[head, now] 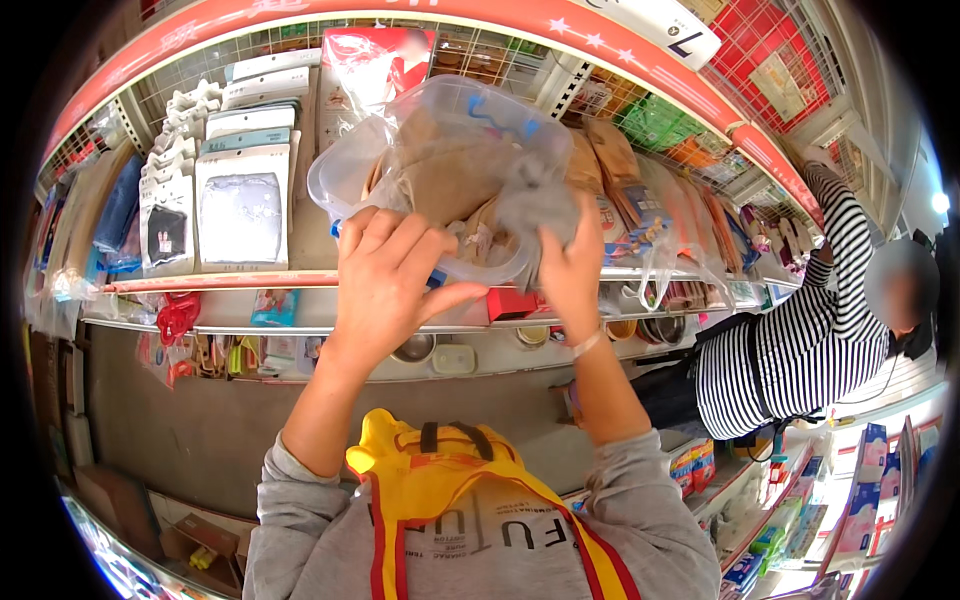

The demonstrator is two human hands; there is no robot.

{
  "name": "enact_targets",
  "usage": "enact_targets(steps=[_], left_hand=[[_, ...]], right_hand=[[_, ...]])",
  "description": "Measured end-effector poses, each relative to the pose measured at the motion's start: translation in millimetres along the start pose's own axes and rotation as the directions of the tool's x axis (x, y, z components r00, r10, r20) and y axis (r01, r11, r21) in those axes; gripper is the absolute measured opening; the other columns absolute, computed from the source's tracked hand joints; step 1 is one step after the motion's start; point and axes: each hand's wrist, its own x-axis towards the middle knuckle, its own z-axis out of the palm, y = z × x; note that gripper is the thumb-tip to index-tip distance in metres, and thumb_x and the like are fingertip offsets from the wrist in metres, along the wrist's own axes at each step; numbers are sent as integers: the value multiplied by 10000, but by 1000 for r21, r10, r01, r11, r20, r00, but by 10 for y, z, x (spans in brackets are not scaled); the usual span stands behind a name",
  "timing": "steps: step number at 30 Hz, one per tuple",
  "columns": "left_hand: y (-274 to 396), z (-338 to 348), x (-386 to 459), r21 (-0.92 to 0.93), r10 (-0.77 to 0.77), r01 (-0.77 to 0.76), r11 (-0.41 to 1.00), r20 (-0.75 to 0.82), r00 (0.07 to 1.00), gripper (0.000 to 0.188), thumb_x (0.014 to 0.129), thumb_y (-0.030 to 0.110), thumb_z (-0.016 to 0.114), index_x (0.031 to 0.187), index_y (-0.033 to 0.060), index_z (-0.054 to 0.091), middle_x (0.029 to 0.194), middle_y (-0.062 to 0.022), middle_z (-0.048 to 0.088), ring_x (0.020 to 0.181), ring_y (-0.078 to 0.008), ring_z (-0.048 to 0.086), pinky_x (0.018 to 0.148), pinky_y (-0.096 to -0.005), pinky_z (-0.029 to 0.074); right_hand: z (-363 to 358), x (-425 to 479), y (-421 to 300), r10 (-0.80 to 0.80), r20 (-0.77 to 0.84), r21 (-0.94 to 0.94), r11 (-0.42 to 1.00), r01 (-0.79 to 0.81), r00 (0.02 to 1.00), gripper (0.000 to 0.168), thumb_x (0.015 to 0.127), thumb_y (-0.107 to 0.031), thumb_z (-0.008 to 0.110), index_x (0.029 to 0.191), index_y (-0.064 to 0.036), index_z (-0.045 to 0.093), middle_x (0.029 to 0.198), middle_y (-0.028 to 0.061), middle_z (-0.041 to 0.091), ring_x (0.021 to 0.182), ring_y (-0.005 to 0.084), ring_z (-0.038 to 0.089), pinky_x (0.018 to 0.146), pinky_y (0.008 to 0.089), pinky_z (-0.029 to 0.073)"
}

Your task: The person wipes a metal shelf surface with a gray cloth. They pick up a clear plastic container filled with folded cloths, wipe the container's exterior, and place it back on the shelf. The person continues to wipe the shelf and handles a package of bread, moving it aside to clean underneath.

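Note:
A clear plastic storage box with blue latches rests on the upper shelf before me, holding brown and tan soft goods in thin plastic. My left hand lies over the box's near left side, its thumb stretched out to the right; some clear film bunches beyond its fingers. At the box's right side, my right hand grips a grey, soft, crumpled item, blurred. What exactly the grey item is, I cannot tell. The box's inside is partly hidden by plastic and by the grey item.
Packaged masks or cloth goods stand left of the box, bagged tan goods to its right. A red shelf edge runs along the front. Bowls sit lower down. At right, a person in a striped top reaches toward the shelving.

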Motion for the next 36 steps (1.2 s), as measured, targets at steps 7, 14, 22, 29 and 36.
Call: enact_targets(steps=[7,14,22,29,36], left_hand=[[-44,-82,-38,-79,3,6,997,124,992,834,508,233,811,1281,111,525,1221,-122,510,1117,-323,500,998,-474,362],[-157,-314,-220,-89,-37,39,995,30,999,961,557,397,894,1384,130,486,1394,-135,454,1351,-363,394,1146,-563,201],[-398,-103,-67,-68,-36,42,997,84,996,643,506,233,862,1055,79,567,1028,-99,533,1122,-374,462,1030,-515,342],[-420,-161,-134,-25,-30,32,999,100,995,641,494,261,874,1031,84,572,1029,-90,545,1107,-375,469,964,-493,363],[-381,-16,-104,-2,-54,54,999,38,998,654,529,281,863,1075,85,562,1038,-93,540,1089,-363,473,970,-502,365]], right_hand=[[-302,-464,-784,-303,436,-118,914,388,847,478,648,-148,768,1103,-101,627,963,101,583,873,312,616,727,388,504],[-775,-346,-433,-126,350,108,990,94,928,518,572,-125,769,1075,-97,649,985,77,614,872,326,607,783,425,504],[-96,233,-836,-421,433,-88,860,503,797,470,572,-45,699,1035,-120,678,977,45,576,869,293,544,721,380,470],[-554,104,-419,-469,458,-75,826,559,755,435,581,-21,746,992,-128,655,926,40,555,838,262,569,690,374,478],[-918,-190,-122,-60,437,44,998,45,897,376,660,-4,716,1028,-42,648,962,88,602,865,266,598,786,319,482]])
